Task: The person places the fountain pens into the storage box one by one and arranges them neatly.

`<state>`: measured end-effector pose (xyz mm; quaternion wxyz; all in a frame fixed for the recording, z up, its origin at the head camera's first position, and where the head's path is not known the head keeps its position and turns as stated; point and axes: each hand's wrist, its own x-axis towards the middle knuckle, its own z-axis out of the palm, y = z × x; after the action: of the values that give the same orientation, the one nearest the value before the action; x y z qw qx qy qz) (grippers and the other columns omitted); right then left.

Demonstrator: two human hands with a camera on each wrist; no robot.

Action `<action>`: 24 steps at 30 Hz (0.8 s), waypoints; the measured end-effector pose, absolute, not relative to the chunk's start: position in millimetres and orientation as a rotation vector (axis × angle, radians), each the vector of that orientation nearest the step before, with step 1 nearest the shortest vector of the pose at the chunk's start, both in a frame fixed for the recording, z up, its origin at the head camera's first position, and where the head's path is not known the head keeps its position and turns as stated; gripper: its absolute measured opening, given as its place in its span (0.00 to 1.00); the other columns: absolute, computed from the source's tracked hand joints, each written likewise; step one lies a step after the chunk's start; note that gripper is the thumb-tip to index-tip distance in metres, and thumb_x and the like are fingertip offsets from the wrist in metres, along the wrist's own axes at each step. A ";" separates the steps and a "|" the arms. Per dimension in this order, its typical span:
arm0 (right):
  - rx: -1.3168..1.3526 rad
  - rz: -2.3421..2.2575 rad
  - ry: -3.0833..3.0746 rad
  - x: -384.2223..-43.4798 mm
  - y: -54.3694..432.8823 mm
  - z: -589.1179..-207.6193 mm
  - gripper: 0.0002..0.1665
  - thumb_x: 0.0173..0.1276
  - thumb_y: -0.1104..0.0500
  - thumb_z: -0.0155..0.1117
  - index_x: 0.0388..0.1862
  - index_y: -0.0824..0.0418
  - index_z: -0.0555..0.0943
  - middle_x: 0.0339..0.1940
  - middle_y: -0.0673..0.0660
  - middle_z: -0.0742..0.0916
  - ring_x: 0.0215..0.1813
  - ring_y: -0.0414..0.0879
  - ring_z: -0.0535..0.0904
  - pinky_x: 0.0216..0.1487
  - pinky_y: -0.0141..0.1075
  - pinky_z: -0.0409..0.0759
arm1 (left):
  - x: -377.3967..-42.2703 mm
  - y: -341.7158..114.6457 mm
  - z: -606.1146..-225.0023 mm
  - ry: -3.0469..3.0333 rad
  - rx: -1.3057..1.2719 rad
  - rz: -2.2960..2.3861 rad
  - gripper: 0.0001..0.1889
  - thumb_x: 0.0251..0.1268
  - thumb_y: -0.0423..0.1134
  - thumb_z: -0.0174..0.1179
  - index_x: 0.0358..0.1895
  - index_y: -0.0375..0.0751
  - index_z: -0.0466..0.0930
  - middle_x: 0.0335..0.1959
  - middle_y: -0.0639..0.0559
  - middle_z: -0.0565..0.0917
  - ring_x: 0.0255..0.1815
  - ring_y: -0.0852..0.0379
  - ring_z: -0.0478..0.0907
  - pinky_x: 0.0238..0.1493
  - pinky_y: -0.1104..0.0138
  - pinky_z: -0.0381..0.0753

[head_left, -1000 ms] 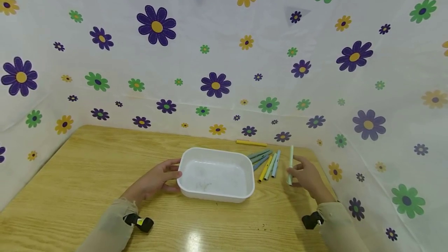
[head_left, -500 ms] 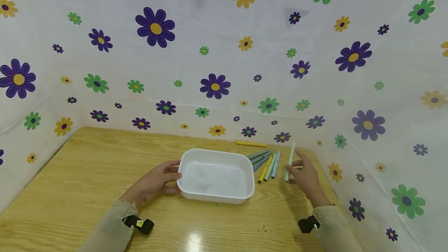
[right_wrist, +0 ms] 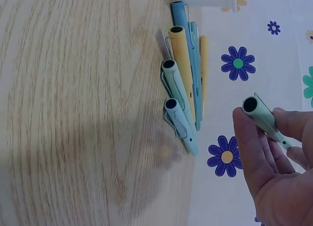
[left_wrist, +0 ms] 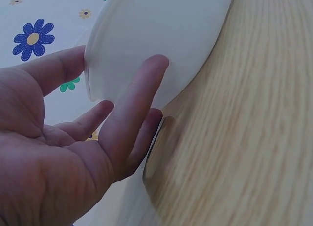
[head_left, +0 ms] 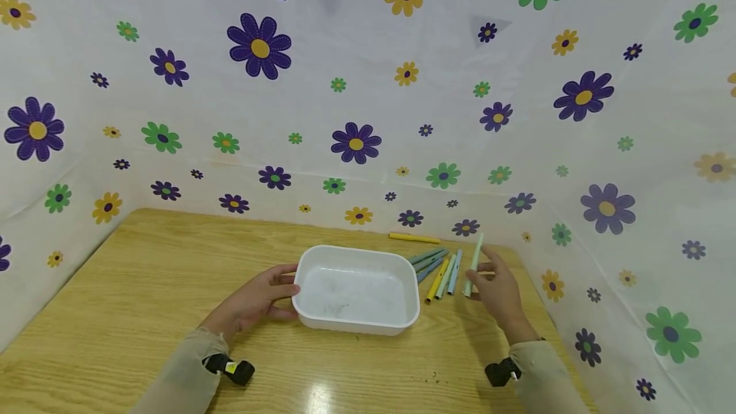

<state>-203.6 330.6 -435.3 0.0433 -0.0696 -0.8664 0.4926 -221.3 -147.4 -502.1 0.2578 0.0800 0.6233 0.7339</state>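
My right hand (head_left: 499, 289) pinches a pale mint capped pen (head_left: 475, 267) between thumb and fingers at the right of the table. In the right wrist view this pen (right_wrist: 264, 117) shows its hollow cap end and clip. A white plastic tray (head_left: 356, 323) stands mid-table with nothing in it but faint smudges. At its left end is my left hand (head_left: 253, 302), thumb at the rim and the other fingers along the outer wall. Between tray and right hand lie several pens: a yellow pen (head_left: 437, 281), a mint pen (head_left: 445, 276) and a light blue pen (head_left: 454, 273) fan out.
Grey-green pens (head_left: 427, 257) and a darker blue pen (head_left: 430, 268) lie against the tray's right side. Another yellow pen (head_left: 414, 237) rests near the back edge. A white flowered cloth (head_left: 368, 82) encloses the back and sides of the wooden table (head_left: 190, 254).
My right hand has shifted slightly left with the mint pen, whose upper end now leans to the right. The left hand and the tray have stayed in place.
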 end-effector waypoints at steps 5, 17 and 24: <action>-0.202 1.518 -2.628 -200.4 324.3 -432.9 0.42 0.80 0.59 0.61 0.86 0.51 0.54 0.63 0.67 0.75 0.58 0.61 0.78 0.43 0.42 0.92 | -221.3 -147.4 -501.3 1.686 0.213 1.999 0.39 0.76 0.36 0.61 0.82 0.34 0.51 0.74 0.25 0.63 0.62 0.39 0.80 0.53 0.48 0.88; -0.173 1.546 -2.587 -201.2 300.3 -433.7 0.40 0.79 0.60 0.62 0.84 0.51 0.58 0.62 0.67 0.77 0.55 0.58 0.80 0.40 0.40 0.91 | -220.9 -148.4 -502.2 1.679 0.236 1.994 0.39 0.76 0.37 0.62 0.82 0.34 0.51 0.74 0.26 0.63 0.60 0.42 0.81 0.53 0.48 0.88; -0.118 1.567 -2.576 -204.6 272.4 -433.4 0.39 0.78 0.62 0.63 0.83 0.53 0.61 0.59 0.67 0.78 0.51 0.53 0.81 0.41 0.45 0.92 | -220.7 -147.3 -501.9 1.688 0.223 1.992 0.39 0.76 0.37 0.62 0.82 0.34 0.51 0.74 0.27 0.64 0.60 0.43 0.82 0.53 0.48 0.88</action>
<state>-204.6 272.4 -433.4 0.0622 -0.0391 -0.8520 0.5184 -220.7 -147.3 -501.9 0.2574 0.0823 0.6223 0.7346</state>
